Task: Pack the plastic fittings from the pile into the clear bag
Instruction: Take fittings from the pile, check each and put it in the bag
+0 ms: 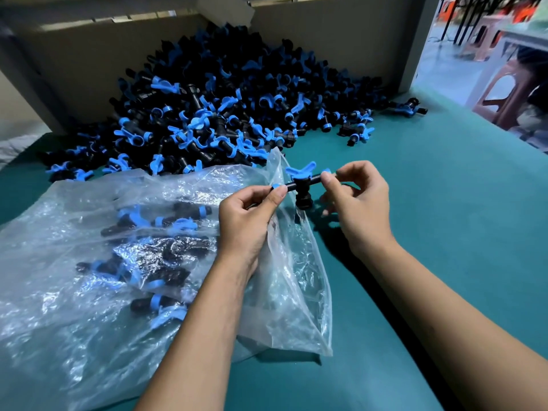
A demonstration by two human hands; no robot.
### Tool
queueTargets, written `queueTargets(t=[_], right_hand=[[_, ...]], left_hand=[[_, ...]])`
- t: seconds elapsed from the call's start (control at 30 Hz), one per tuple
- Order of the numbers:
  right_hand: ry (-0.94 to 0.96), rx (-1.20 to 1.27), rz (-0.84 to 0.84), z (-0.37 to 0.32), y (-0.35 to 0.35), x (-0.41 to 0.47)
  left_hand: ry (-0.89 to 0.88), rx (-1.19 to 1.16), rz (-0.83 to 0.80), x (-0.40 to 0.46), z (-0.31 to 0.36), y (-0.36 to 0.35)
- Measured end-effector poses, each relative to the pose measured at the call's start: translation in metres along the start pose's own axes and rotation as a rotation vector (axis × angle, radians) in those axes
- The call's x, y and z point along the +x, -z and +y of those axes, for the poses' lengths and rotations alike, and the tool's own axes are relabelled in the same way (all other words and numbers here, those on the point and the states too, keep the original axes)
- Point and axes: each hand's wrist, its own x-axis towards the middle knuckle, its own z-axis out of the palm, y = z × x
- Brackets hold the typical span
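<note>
A: Blue and black, that is the fitting (300, 185) held up over the green table (444, 232). It is shaped like a T, with a black bar, a black stub pointing down and a blue wing on top.

B: Who holds it?

A: Both hands. The left hand (252, 215) pinches the left end of the bar with its thumb and first finger, right on a blue ring. The right hand (358, 197) pinches the right end the same way, and its other fingers are curled.

B: Where is the bag (89, 277)?

A: It lies on the table at the near left. It is clear and crinkly. Its open edge stands up just below and behind the fitting. The left wrist lies across the bag near that edge.

B: Is anything in it?

A: Yes, some fittings (160, 244) lie inside. You can see them through the plastic, black with blue bits.

B: And the pile (225, 105)?

A: It is big and sits at the far side of the table, heaped against a grey wall (326, 37). Its near edge touches the far edge of the bag. One loose fitting (407, 108) lies to the far right, a bit apart from the pile.

B: What is past the table?

A: At the far right there is a brown stool (504, 93) on a shiny floor.
</note>
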Motion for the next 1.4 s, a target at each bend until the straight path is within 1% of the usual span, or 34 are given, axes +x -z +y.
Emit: queueTargets(t=[0.03, 0.1, 0.17, 0.23, 0.33, 0.37, 0.4, 0.5, 0.53, 0.6, 0.67, 0.73, 0.8, 0.93, 1.0, 1.07, 1.13, 1.17, 1.27, 1.3, 1.37, 1.4], right_hand=[[0.061, -0.112, -0.023, 0.000, -0.002, -0.003], [0.160, -0.279, -0.122, -0.001, -0.006, -0.007], [0.239, -0.382, -0.201, -0.004, -0.008, -0.010], [0.278, -0.424, -0.196, -0.006, -0.008, -0.010], [0.255, -0.400, -0.146, -0.004, -0.007, -0.010], [0.213, -0.354, -0.144, -0.004, -0.007, -0.009], [0.129, -0.242, -0.150, -0.004, -0.006, -0.008], [-0.236, 0.306, -0.187, -0.009, -0.001, -0.001], [-0.318, 0.415, -0.200, -0.011, 0.002, 0.002], [-0.410, 0.545, -0.197, -0.011, 0.009, 0.008], [-0.429, 0.582, -0.190, -0.010, 0.012, 0.011], [-0.387, 0.548, -0.221, -0.010, 0.010, 0.009], [-0.275, 0.420, -0.279, -0.010, 0.007, 0.004], [0.103, -0.161, -0.457, -0.015, 0.001, -0.005], [0.284, -0.335, -0.573, -0.024, -0.005, -0.010], [0.383, -0.428, -0.665, -0.031, -0.013, -0.015], [0.401, -0.439, -0.695, -0.034, -0.027, -0.021], [0.370, -0.402, -0.696, -0.035, -0.035, -0.024], [0.180, -0.162, -0.796, -0.044, -0.053, -0.035], [0.157, -0.149, -0.809, -0.046, -0.056, -0.037], [0.185, -0.181, -0.769, -0.043, -0.057, -0.035], [0.193, -0.177, -0.715, -0.039, -0.057, -0.032]], left_hand=[[-0.005, -0.007, 0.032, -0.001, 0.000, -0.001], [-0.019, 0.000, 0.070, -0.003, 0.000, -0.003], [-0.033, 0.029, 0.034, -0.004, 0.000, -0.004], [-0.052, 0.089, -0.021, -0.007, 0.001, -0.005], [-0.085, 0.133, -0.071, -0.009, 0.002, -0.005], [-0.100, 0.130, -0.090, -0.009, 0.004, -0.005], [-0.115, 0.117, -0.104, -0.010, 0.006, -0.005], [-0.122, -0.001, -0.084, -0.009, 0.013, -0.001], [-0.122, -0.050, -0.075, -0.008, 0.015, 0.000], [-0.120, -0.127, -0.065, -0.007, 0.018, 0.003], [-0.124, -0.158, -0.053, -0.006, 0.021, 0.005], [-0.138, -0.170, -0.038, -0.005, 0.023, 0.005], [-0.153, -0.186, -0.023, -0.005, 0.024, 0.005], [-0.226, -0.198, 0.012, -0.004, 0.031, 0.006], [-0.281, -0.186, 0.010, -0.004, 0.037, 0.007], [-0.344, -0.139, -0.013, -0.005, 0.043, 0.004], [-0.413, -0.070, -0.057, -0.009, 0.050, 0.001], [-0.448, -0.032, -0.086, -0.011, 0.054, -0.001], [-0.543, 0.051, -0.145, -0.018, 0.061, -0.007], [-0.558, 0.062, -0.148, -0.020, 0.062, -0.007], [-0.553, 0.065, -0.137, -0.022, 0.061, -0.008], [-0.535, 0.059, -0.127, -0.022, 0.059, -0.008]])
